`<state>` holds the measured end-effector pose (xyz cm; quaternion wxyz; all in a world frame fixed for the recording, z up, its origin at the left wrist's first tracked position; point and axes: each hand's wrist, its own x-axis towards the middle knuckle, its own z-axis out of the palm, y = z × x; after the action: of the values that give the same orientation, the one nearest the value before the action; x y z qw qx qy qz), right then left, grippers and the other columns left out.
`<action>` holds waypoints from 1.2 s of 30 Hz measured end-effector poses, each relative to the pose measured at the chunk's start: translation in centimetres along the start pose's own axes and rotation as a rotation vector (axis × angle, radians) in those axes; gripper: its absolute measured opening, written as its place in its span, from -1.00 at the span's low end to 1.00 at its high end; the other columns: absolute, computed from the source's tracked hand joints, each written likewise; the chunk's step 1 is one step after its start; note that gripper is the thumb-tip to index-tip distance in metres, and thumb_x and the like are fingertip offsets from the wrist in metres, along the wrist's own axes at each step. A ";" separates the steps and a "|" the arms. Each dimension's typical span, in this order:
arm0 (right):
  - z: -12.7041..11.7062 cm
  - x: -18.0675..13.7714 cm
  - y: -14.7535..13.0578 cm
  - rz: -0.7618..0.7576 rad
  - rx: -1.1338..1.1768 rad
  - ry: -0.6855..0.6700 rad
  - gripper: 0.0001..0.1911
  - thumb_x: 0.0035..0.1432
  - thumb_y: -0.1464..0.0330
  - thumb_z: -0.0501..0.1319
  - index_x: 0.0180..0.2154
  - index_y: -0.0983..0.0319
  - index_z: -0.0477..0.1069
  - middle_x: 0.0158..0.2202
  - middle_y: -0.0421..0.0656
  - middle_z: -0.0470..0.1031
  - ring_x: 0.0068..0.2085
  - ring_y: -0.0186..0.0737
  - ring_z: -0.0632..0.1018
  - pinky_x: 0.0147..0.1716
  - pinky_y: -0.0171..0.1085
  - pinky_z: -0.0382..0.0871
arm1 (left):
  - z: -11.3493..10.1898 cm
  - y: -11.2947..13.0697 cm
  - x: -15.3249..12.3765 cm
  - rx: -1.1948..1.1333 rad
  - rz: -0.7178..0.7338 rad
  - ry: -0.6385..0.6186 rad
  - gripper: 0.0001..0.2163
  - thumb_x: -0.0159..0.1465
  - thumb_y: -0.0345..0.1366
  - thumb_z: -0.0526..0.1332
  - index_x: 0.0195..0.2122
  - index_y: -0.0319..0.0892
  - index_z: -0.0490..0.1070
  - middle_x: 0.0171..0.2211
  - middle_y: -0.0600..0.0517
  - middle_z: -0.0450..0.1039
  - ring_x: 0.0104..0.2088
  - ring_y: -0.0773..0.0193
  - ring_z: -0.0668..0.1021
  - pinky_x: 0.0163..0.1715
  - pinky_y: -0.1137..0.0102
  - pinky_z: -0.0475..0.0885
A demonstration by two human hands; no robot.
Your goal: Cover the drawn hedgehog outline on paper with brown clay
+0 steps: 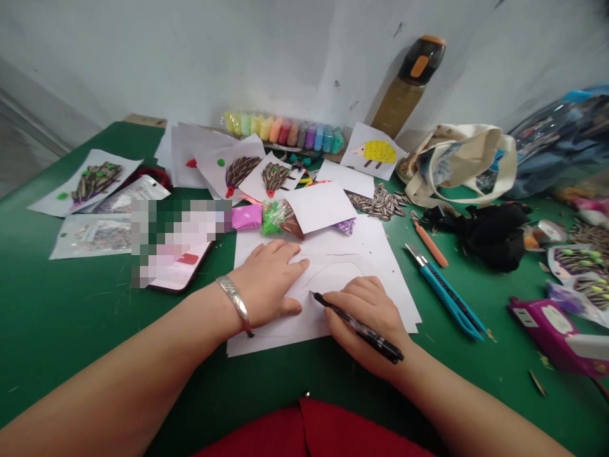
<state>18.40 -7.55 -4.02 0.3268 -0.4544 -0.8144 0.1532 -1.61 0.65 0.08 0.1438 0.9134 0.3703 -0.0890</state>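
Note:
A white sheet of paper (pixel 371 254) lies on the green table (pixel 71 304) in front of me, with a curved pencil line drawn on it. My left hand (pixel 269 279) lies flat on the sheet, fingers stretched out, a silver bracelet on its wrist. My right hand (pixel 366 317) is closed round a black pen (pixel 354 325), whose tip touches the paper at the drawn curve.
Blue utility knives (pixel 447 292) and an orange one (pixel 431 244) lie right of the sheet. Sunflower seeds (pixel 378 203), seed-hedgehog pictures (pixel 257 171), clay packets (pixel 285 130), a phone (pixel 178 270), a cloth bag (pixel 461 158), black cloth (pixel 490 235) and a bottle (pixel 409 82) surround it.

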 end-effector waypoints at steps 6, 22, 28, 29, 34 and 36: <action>0.0 -0.1 -0.3 -0.052 0.033 -0.011 -0.78 0.14 0.48 0.22 -0.13 0.22 0.41 -0.40 -0.18 0.47 -0.34 -0.23 0.43 -0.27 -0.14 0.23 | 0.2 -0.1 0.0 0.003 0.011 0.017 -0.44 0.12 -0.08 0.33 0.11 -0.21 0.33 0.20 -0.24 0.22 0.16 -0.14 0.28 0.11 0.04 0.23; 0.2 0.3 -0.8 -0.089 0.044 -0.052 -0.76 0.16 0.47 0.21 -0.09 0.23 0.40 -0.39 -0.18 0.49 -0.34 -0.24 0.41 -0.29 -0.14 0.21 | 0.3 -0.1 0.0 0.004 0.015 0.027 -0.45 0.11 -0.09 0.32 0.10 -0.21 0.34 0.20 -0.25 0.22 0.16 -0.15 0.29 0.09 0.02 0.25; 0.1 0.5 -0.8 -0.082 0.031 -0.061 -0.79 0.17 0.48 0.19 -0.12 0.23 0.42 -0.42 -0.18 0.49 -0.33 -0.23 0.42 -0.29 -0.14 0.20 | 0.2 -0.1 0.0 0.022 0.016 0.044 -0.47 0.09 -0.09 0.33 0.07 -0.18 0.36 0.18 -0.22 0.26 0.13 -0.13 0.32 0.06 0.05 0.28; 0.1 0.5 -0.8 -0.073 0.028 -0.050 -0.80 0.17 0.48 0.19 -0.13 0.23 0.43 -0.42 -0.19 0.48 -0.33 -0.23 0.42 -0.29 -0.15 0.21 | 0.1 0.0 0.0 0.021 0.014 0.040 -0.47 0.09 -0.08 0.33 0.07 -0.18 0.36 0.18 -0.22 0.25 0.14 -0.13 0.31 0.07 0.05 0.28; 0.1 0.3 -0.5 -0.033 0.005 -0.026 -0.82 0.15 0.49 0.18 -0.19 0.22 0.44 -0.44 -0.20 0.46 -0.36 -0.25 0.43 -0.29 -0.15 0.22 | 0.1 -0.1 0.0 -0.009 0.011 0.017 -0.44 0.11 -0.09 0.33 0.10 -0.21 0.34 0.19 -0.24 0.23 0.15 -0.15 0.29 0.09 0.03 0.24; 0.1 0.3 -0.5 -0.027 -0.003 -0.018 -0.83 0.14 0.49 0.18 -0.21 0.22 0.44 -0.45 -0.20 0.45 -0.36 -0.25 0.43 -0.29 -0.16 0.22 | 0.1 -0.1 0.0 -0.016 0.012 0.018 -0.45 0.11 -0.10 0.32 0.09 -0.21 0.34 0.19 -0.24 0.23 0.16 -0.16 0.28 0.09 0.01 0.24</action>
<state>17.93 -7.60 -3.69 0.3209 -0.4425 -0.8235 0.1519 -1.66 0.66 -0.02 0.1486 0.9151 0.3668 -0.0771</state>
